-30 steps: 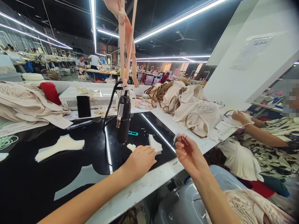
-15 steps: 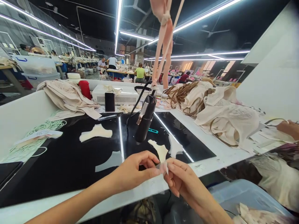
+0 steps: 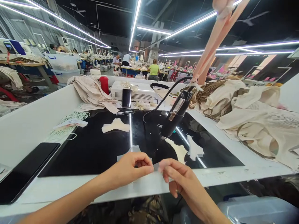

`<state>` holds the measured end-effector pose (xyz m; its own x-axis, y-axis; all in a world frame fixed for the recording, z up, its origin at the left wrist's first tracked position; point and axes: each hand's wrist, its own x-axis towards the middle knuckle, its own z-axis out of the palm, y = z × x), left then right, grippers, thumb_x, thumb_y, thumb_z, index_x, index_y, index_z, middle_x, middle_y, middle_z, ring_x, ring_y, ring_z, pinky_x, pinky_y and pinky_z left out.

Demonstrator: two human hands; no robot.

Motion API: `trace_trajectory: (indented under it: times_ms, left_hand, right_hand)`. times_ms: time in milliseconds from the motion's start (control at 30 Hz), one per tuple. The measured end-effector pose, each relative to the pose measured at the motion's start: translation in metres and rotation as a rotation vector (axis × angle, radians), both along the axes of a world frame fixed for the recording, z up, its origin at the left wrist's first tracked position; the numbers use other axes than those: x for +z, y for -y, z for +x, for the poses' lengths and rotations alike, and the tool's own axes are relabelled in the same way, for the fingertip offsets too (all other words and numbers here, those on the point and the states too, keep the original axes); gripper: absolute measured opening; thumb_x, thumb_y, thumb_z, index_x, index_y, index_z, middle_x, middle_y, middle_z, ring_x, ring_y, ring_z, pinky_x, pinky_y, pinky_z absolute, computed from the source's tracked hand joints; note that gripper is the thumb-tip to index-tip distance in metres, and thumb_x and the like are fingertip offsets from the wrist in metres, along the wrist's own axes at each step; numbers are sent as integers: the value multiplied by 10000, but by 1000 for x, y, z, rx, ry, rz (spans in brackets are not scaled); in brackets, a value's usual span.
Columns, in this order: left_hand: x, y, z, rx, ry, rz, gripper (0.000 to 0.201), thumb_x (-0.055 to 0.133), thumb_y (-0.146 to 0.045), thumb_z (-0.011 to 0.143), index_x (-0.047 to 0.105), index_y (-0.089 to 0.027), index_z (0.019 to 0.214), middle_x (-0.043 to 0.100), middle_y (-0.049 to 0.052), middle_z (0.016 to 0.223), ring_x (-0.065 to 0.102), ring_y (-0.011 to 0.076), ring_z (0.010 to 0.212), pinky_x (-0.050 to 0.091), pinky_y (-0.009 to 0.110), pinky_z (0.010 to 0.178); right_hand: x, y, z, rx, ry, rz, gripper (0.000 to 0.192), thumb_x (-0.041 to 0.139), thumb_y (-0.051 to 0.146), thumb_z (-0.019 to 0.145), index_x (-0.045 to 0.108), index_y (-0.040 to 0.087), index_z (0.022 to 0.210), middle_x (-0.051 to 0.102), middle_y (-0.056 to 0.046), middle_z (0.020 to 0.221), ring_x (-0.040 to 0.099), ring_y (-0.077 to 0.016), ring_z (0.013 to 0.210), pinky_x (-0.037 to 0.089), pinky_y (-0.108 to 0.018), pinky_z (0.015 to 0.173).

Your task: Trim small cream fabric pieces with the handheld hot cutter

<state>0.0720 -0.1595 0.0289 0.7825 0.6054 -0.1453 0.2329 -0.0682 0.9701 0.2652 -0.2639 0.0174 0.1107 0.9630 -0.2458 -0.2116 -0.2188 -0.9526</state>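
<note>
My left hand [image 3: 134, 169] is closed in a pinch over the near edge of a black tabletop panel [image 3: 93, 155]. Between its fingertips and those of my right hand [image 3: 181, 177] spans a small translucent piece [image 3: 156, 167], thin like film. My right thumb and forefinger pinch its other side, slightly blurred, while the lower fingers curl loosely. Just behind my right hand lies a cream cut piece [image 3: 178, 150], with a white cut piece [image 3: 194, 148] beside it. A larger translucent piece [image 3: 135, 149] is partly covered by my left hand.
A black handheld tool [image 3: 176, 115] hangs tilted on peach straps [image 3: 210, 46] above the panel. Another cream piece [image 3: 116, 125] lies farther left. Garments [image 3: 254, 118] are heaped on the right, beige fabric [image 3: 93, 91] at the back left. A phone [image 3: 126, 98] leans against a white box.
The view has swung left, so the table appears shifted right. My hands have drawn slightly apart, and the translucent piece now shows between them.
</note>
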Motion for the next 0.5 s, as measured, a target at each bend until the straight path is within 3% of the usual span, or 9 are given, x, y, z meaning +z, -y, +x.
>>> trace_trajectory:
  times_ms: [100,200,500]
  left_hand:
    - [-2,-2,-9,19,-10,-15,196,695,-378,849,690,-182,834,598,-16,763,497,128,720,383,240,668]
    - [-4,-5,-19,70,5,-67,190,720,-357,822,680,-172,822,576,-24,743,474,117,696,362,232,647]
    - [-18,-9,-43,286,131,-281,338,787,-468,793,625,-171,807,569,-37,732,523,114,713,470,270,771]
  right_hand:
    - [0,-4,-1,-16,122,-3,427,831,601,710,737,185,726,537,8,678,401,-72,540,363,-163,408]
    - [1,-6,0,-55,149,2,430,816,613,719,730,192,722,487,26,637,373,-67,510,351,-186,413]
    - [-5,-9,-5,-79,69,-42,453,799,634,732,698,194,762,579,-17,749,363,-87,573,334,-189,427]
